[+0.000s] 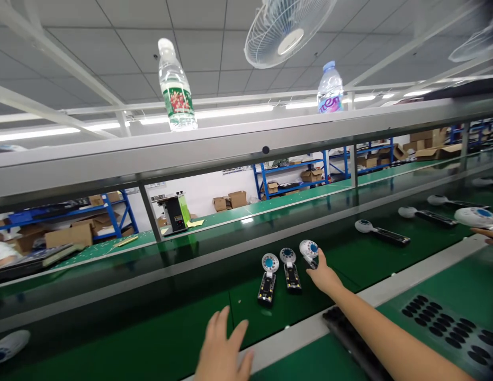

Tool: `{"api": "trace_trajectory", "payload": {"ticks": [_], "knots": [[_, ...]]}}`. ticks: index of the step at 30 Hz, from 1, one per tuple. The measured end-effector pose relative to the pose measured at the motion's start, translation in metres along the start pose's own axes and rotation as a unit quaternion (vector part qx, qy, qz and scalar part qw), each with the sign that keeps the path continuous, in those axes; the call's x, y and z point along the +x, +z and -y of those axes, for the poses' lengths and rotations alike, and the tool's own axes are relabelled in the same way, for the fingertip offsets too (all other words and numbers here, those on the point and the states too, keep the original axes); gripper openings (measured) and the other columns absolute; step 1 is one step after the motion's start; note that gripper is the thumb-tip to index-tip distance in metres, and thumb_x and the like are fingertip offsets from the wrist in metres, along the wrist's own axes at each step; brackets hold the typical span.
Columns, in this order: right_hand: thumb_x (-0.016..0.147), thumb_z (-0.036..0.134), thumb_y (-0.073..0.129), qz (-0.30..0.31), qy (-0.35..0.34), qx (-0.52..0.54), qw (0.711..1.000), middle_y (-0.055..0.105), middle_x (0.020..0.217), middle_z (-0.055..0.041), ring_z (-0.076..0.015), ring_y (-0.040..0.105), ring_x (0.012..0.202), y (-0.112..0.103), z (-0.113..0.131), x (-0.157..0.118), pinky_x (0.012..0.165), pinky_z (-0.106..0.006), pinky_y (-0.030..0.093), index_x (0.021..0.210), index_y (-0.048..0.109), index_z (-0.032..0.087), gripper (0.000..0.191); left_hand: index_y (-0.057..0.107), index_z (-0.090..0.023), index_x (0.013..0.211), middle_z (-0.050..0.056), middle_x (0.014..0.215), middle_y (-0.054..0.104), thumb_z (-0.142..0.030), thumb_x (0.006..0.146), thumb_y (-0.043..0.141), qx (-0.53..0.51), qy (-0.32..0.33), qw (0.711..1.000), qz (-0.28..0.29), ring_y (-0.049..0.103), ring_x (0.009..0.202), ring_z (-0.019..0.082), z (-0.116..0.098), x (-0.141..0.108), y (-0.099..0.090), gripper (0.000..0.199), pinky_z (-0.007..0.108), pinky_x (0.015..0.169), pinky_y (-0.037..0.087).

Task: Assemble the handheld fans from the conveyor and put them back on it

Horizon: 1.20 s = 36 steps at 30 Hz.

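Note:
My right hand (pixel 323 272) grips a white round-headed handheld device (pixel 308 247) by its neck, just over the dark green belt. A blue disc ringed by small dark spots shows on the device's head; my fingers cover most of its handle. To the left of it, two similar devices lie on the belt with their heads away from me: a nearer-left one (pixel 267 286) and a middle one (pixel 292 275). Both have dark handles with what look like exposed circuit boards. My left hand (pixel 224 346) hovers at the belt's near edge, fingers spread, holding nothing.
Several more devices (pixel 383 233) lie along the belt to the right, where another person's hand (pixel 488 234) is by a white head. A white head (pixel 10 346) lies far left. Black round pads (pixel 448 320) and a black tray (pixel 355 344) lie nearby. A shelf beam (pixel 246 140) crosses above.

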State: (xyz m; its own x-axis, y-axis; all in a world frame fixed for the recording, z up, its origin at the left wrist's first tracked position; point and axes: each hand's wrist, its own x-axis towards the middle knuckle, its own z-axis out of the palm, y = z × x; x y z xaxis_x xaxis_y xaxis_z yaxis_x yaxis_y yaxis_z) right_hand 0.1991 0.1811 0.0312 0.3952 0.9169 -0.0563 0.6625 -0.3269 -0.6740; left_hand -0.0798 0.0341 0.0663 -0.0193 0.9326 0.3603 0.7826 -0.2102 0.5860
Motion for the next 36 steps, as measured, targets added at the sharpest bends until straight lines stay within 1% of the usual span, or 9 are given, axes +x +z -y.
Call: {"api": "trace_trajectory", "payload": {"ticks": [2, 6, 10, 15, 18, 22, 28, 33, 36], "knots": [[0.087, 0.032, 0.046, -0.009, -0.009, 0.029, 0.999, 0.057, 0.102, -0.0048, -0.0151, 0.059, 0.080, -0.001, -0.002, -0.004, 0.069, -0.034, 0.050, 0.113, 0.047, 0.016, 0.030, 0.061, -0.023, 0.108, 0.014, 0.140, 0.030, -0.047, 0.070, 0.048, 0.002, -0.030, 0.989, 0.144, 0.017, 0.130, 0.033, -0.024, 0.034, 0.037, 0.046, 0.047, 0.098, 0.022], [0.089, 0.036, 0.042, -0.032, -0.006, 0.075, 0.997, 0.057, 0.103, -0.0058, -0.0138, 0.060, 0.074, -0.001, -0.008, -0.008, 0.064, -0.032, 0.050, 0.122, 0.038, 0.018, 0.039, 0.063, -0.012, 0.104, 0.023, 0.139, 0.027, -0.062, 0.060, 0.053, 0.061, -0.146, 0.964, 0.212, 0.020, 0.126, 0.043, -0.055, 0.093, 0.106, 0.067, 0.053, 0.094, 0.025], [0.090, 0.035, 0.036, -0.053, -0.003, 0.097, 0.994, 0.054, 0.109, -0.0108, -0.0170, 0.062, 0.075, -0.002, -0.011, -0.008, 0.063, -0.032, 0.049, 0.136, 0.007, 0.020, 0.056, 0.055, -0.015, 0.109, 0.013, 0.144, 0.016, -0.056, 0.066, 0.055, 0.162, -0.247, 0.936, 0.192, 0.016, 0.127, 0.040, -0.079, 0.123, 0.164, 0.059, 0.060, 0.092, 0.025], [0.086, 0.029, 0.035, -0.049, -0.031, 0.113, 0.992, 0.054, 0.109, -0.0136, -0.0233, 0.063, 0.086, -0.003, -0.016, -0.011, 0.061, -0.029, 0.047, 0.137, -0.006, 0.024, 0.066, 0.047, -0.018, 0.116, 0.009, 0.131, 0.038, -0.034, 0.079, 0.051, 0.228, -0.250, 0.930, 0.144, 0.039, 0.116, 0.028, -0.106, 0.134, 0.201, 0.040, 0.053, 0.091, 0.033], [0.085, 0.028, 0.036, -0.040, -0.054, 0.131, 0.989, 0.053, 0.112, -0.0130, -0.0233, 0.061, 0.091, -0.008, -0.020, -0.017, 0.057, -0.026, 0.046, 0.138, -0.005, 0.025, 0.067, 0.047, -0.018, 0.114, 0.009, 0.122, 0.046, -0.033, 0.080, 0.050, 0.224, -0.211, 0.941, 0.141, 0.049, 0.105, 0.024, -0.107, 0.135, 0.196, 0.037, 0.047, 0.084, 0.042], [0.082, 0.025, 0.040, -0.033, -0.082, 0.148, 0.985, 0.050, 0.118, -0.0128, -0.0237, 0.060, 0.094, -0.026, -0.025, -0.036, 0.062, -0.027, 0.045, 0.138, -0.004, 0.025, 0.071, 0.053, -0.017, 0.107, 0.011, 0.117, 0.050, -0.041, 0.078, 0.049, 0.223, -0.157, 0.950, 0.155, 0.051, 0.100, 0.026, -0.098, 0.114, 0.160, 0.038, 0.044, 0.077, 0.043], [0.084, 0.030, 0.035, 0.029, -0.108, 0.169, 0.979, 0.049, 0.120, -0.0113, -0.0176, 0.064, 0.071, -0.066, -0.027, -0.097, 0.057, -0.026, 0.046, 0.137, -0.010, 0.029, 0.069, 0.060, -0.015, 0.102, 0.021, 0.139, 0.026, -0.043, 0.063, 0.054, 0.244, -0.122, 0.948, 0.163, 0.040, 0.105, 0.043, -0.095, 0.010, 0.113, 0.049, 0.048, 0.068, 0.039], [0.084, 0.037, 0.035, 0.058, -0.118, 0.118, 0.984, 0.049, 0.124, -0.0103, -0.0235, 0.056, 0.103, -0.077, -0.025, -0.166, 0.069, -0.029, 0.049, 0.137, -0.007, 0.030, 0.069, 0.065, -0.008, 0.097, 0.022, 0.142, 0.017, -0.044, 0.048, 0.068, 0.254, -0.163, 0.933, 0.198, 0.033, 0.103, 0.056, -0.109, -0.067, 0.126, 0.062, 0.057, 0.063, 0.037], [0.084, 0.036, 0.034, 0.042, -0.144, 0.073, 0.986, 0.048, 0.125, -0.0117, -0.0233, 0.049, 0.113, -0.070, -0.030, -0.200, 0.075, -0.031, 0.049, 0.138, -0.005, 0.027, 0.067, 0.057, -0.008, 0.112, 0.023, 0.140, 0.022, -0.034, 0.059, 0.062, 0.122, -0.145, 0.961, 0.203, 0.038, 0.107, 0.050, -0.113, -0.081, 0.106, 0.059, 0.057, 0.073, 0.037]]}}
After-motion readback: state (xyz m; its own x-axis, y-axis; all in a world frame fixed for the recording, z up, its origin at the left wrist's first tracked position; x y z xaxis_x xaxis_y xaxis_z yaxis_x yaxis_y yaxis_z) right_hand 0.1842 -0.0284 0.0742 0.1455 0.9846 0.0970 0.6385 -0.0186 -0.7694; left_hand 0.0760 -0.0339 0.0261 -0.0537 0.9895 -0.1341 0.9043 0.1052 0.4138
